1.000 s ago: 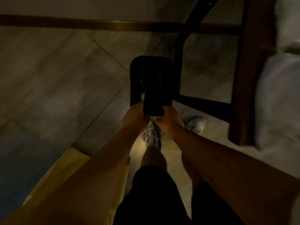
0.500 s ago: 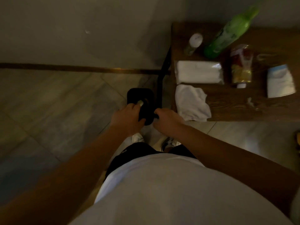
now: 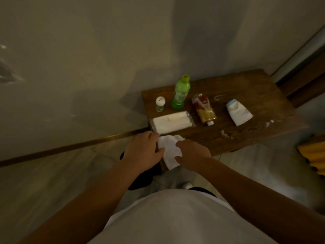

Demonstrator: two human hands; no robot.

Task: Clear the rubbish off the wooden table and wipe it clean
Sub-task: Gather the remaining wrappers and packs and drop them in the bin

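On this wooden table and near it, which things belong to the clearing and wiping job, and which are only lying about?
For the job:
- white cloth, both hands at it: left hand, right hand
- wooden table
- white scraps
- crumpled snack packet

Lying about (my judgement):
- green bottle
- small white-capped jar
- tissue pack
- white tube
- yellow object on the floor
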